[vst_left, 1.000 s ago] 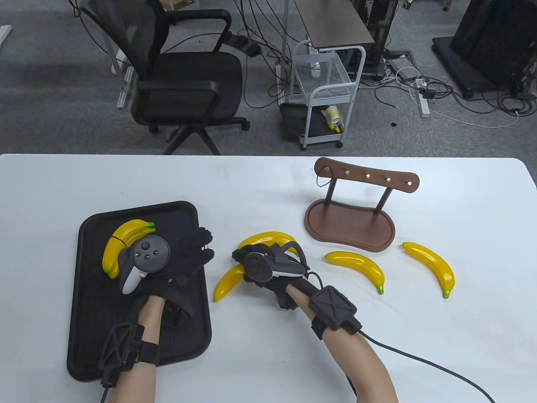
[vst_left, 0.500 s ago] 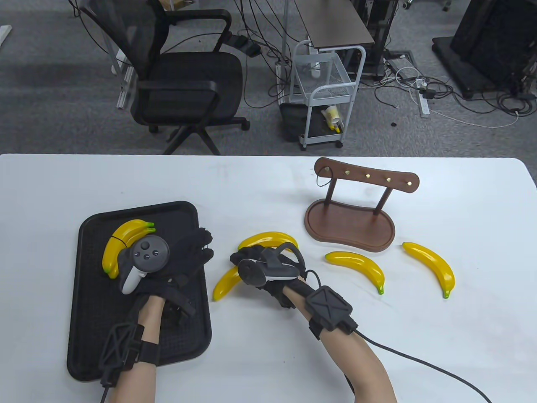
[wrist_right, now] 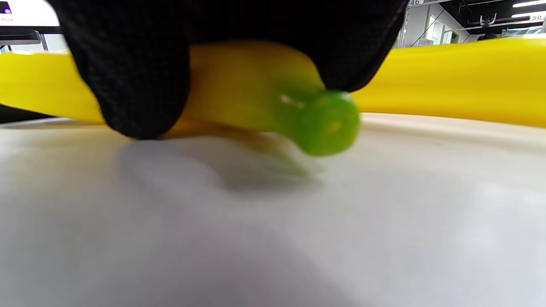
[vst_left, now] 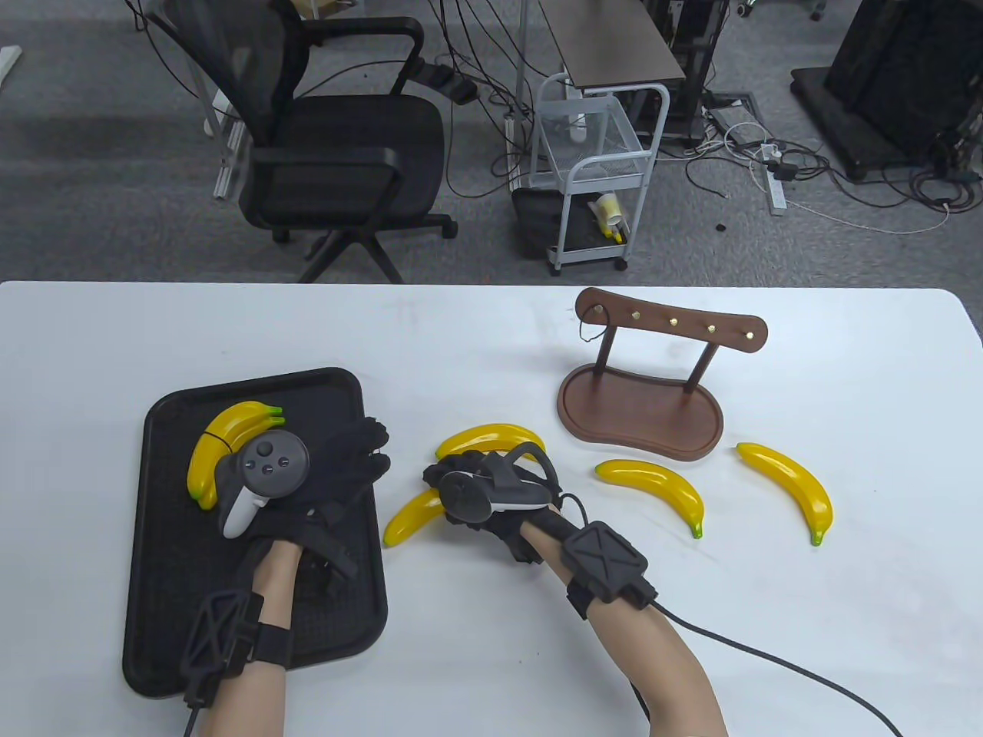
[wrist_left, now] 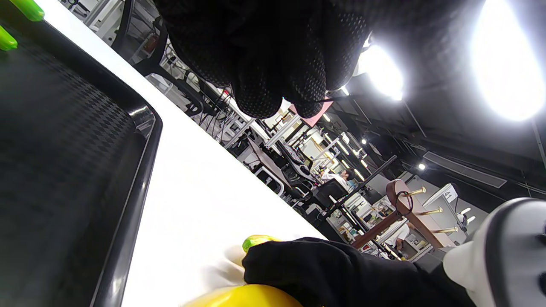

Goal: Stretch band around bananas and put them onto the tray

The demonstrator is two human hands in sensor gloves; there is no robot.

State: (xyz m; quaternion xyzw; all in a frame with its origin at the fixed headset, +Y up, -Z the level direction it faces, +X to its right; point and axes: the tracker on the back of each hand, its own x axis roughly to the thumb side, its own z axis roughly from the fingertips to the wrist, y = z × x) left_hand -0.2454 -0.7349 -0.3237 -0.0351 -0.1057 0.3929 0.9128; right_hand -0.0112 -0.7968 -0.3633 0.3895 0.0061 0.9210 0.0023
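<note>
A black tray [vst_left: 177,583] lies at the table's left and carries a pair of yellow bananas [vst_left: 219,441] bound by a thin dark band. My left hand [vst_left: 367,453] hovers over the tray's right side, fingers relaxed and holding nothing. To the right of the tray, my right hand [vst_left: 449,482] grips a loose banana [vst_left: 407,520] on the table. The right wrist view shows fingers [wrist_right: 128,76] curled over that banana [wrist_right: 251,94], its green tip sticking out. Another banana [vst_left: 491,436] lies just behind it. A dark band [vst_left: 587,332] hangs from the wooden stand [vst_left: 641,399].
Two more loose bananas [vst_left: 656,491] [vst_left: 791,485] lie at the right, in front of the stand. My right wrist cable trails toward the bottom right corner. An office chair and a white trolley stand on the floor beyond the table's far edge.
My right hand has slid the gripped banana a little to the left, toward the tray. The left hand has stayed where it was.
</note>
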